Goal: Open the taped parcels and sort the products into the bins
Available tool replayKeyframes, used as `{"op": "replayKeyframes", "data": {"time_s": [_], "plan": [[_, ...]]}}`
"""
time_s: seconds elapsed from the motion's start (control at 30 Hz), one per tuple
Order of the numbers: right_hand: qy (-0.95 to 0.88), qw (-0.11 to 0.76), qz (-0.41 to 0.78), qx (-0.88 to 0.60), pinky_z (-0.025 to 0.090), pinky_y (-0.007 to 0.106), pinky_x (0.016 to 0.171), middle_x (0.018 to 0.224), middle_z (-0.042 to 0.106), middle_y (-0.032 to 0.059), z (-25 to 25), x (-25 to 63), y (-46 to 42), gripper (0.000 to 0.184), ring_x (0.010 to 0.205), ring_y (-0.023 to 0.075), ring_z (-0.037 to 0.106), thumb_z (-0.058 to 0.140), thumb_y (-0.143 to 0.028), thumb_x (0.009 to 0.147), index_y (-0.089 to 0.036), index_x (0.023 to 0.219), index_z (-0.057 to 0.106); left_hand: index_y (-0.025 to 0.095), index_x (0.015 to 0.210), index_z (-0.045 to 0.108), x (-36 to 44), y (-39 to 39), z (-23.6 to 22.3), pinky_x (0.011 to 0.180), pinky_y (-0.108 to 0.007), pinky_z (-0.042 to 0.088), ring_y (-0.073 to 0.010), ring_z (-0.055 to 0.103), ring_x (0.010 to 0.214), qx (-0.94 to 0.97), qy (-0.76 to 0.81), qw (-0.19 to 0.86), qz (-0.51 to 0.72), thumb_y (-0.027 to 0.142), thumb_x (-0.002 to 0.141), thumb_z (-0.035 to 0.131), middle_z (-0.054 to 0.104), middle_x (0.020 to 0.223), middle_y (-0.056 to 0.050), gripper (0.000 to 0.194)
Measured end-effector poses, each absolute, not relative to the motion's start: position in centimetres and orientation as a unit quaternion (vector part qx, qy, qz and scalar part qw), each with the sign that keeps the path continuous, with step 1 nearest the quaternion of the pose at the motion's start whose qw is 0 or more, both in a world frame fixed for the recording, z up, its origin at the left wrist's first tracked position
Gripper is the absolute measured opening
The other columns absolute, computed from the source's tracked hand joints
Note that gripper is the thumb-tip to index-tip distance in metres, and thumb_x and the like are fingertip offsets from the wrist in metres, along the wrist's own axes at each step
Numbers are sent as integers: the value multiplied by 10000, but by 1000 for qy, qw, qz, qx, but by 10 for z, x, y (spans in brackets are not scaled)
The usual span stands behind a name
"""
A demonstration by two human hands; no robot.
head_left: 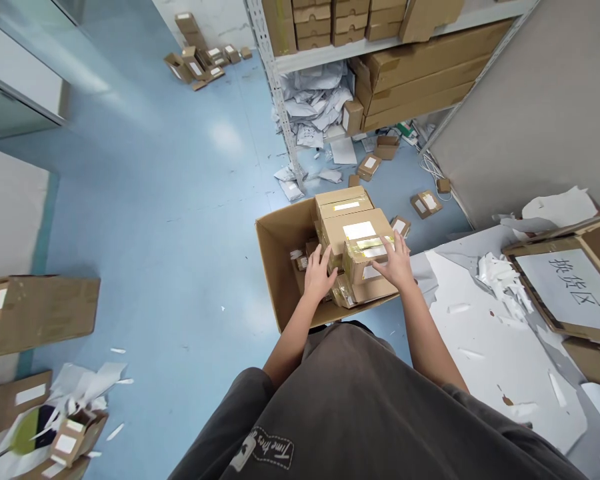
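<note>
A large open cardboard box (280,267) stands in front of my body, filled on its right side with stacked smaller parcels. My left hand (320,275) hovers over its opening with fingers spread, close to the left side of the stack; whether it touches a parcel I cannot tell. On top of the stack sits a small taped carton (356,261) with white labels. My right hand (397,262) lies at the right end of that carton, fingers apart and resting on it. Behind the carton is a bigger labelled parcel (335,232), with another taped carton (347,205) farther back.
A metal shelf (325,61) with cartons and white mailing bags stands ahead. Small boxes (426,203) lie on the floor beyond. To the right, a table (480,360) holds paper scraps and a labelled cardboard box (570,287). More cardboard boxes (50,307) are at left.
</note>
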State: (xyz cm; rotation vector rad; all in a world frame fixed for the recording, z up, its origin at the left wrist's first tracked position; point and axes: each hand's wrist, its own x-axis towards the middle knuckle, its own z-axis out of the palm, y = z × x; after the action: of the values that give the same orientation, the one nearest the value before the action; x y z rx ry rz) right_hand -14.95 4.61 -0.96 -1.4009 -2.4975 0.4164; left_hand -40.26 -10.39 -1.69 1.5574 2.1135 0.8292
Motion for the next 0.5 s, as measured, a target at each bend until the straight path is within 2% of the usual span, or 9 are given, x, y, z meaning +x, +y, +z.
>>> {"op": "replayKeyframes", "data": {"time_s": [0.2,0.37,0.5], "plan": [[-865,131,141,-464,376,729,1208,1830,123,155,-1,-163,47,820,1634,482,244,725,-487,920,-279,1658,434,321,1712,337,-424,-109,-6,1287,-589,375,-381,369,1590,530,767,191,308,332,987,681,312,1772,-124,803],[-851,137,146,-486,338,714,1253,1825,132,166,3,-149,46,868,1648,479,206,747,-529,904,-251,1662,428,313,1722,321,-417,-109,-9,1273,-597,399,-402,382,1589,537,749,252,296,362,954,730,302,1777,-140,872],[-836,132,161,-508,337,671,1280,1814,166,163,3,-119,37,909,1651,456,228,782,-487,875,-254,1673,416,336,1736,287,-399,-101,-14,1242,-602,434,-437,377,1594,567,719,304,263,354,928,770,247,1800,-140,942]]}}
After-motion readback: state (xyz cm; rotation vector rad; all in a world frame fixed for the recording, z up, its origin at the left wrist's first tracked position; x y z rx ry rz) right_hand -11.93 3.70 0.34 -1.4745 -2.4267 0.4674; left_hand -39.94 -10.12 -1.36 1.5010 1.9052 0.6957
